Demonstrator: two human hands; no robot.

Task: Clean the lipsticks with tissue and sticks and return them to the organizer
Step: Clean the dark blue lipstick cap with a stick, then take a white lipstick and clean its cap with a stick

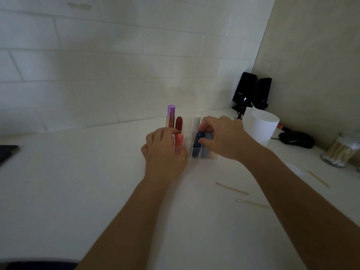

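Forearms (120,221) reach over counter (78,182). R hand (224,137) pinches blue lipstick (198,138) standing in organizer (190,155). L hand (165,152) grips organizer's left side

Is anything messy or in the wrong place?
A few sticks lie scattered on the counter right of the organizer, outside the jar holding the others. Nothing looks spilled or broken.
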